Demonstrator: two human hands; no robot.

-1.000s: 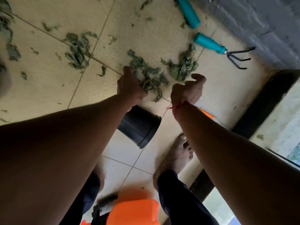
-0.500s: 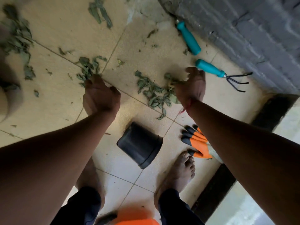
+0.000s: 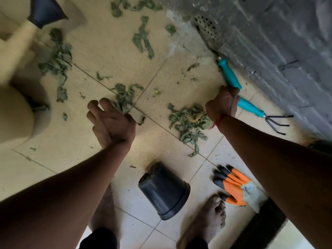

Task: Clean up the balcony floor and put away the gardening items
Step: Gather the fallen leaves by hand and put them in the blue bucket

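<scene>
Dry green leaves lie scattered on the beige tiles, with one pile (image 3: 188, 121) in the middle and a smaller one (image 3: 125, 97) to its left. My left hand (image 3: 111, 123) hovers open, palm turned up, its fingertips at the smaller pile. My right hand (image 3: 222, 105) has its fingers curled where the ends of two teal handles meet: a trowel (image 3: 230, 76) along the wall and a small hand rake (image 3: 251, 108). Whether it grips either is hidden. A black plastic pot (image 3: 165, 191) lies on its side near my feet. Orange and black gloves (image 3: 233, 186) lie beside my right foot.
A rough grey wall (image 3: 278, 51) runs along the right side. A blurred beige object (image 3: 14, 114) fills the left edge, with something black (image 3: 45, 9) above it. More leaves (image 3: 143, 40) litter the far tiles. A dark threshold strip (image 3: 260, 227) crosses the bottom right.
My right hand has moved right from the leaf pile to the teal tool handles. My left hand has opened and turned palm up. The view has shifted, showing more of the floor.
</scene>
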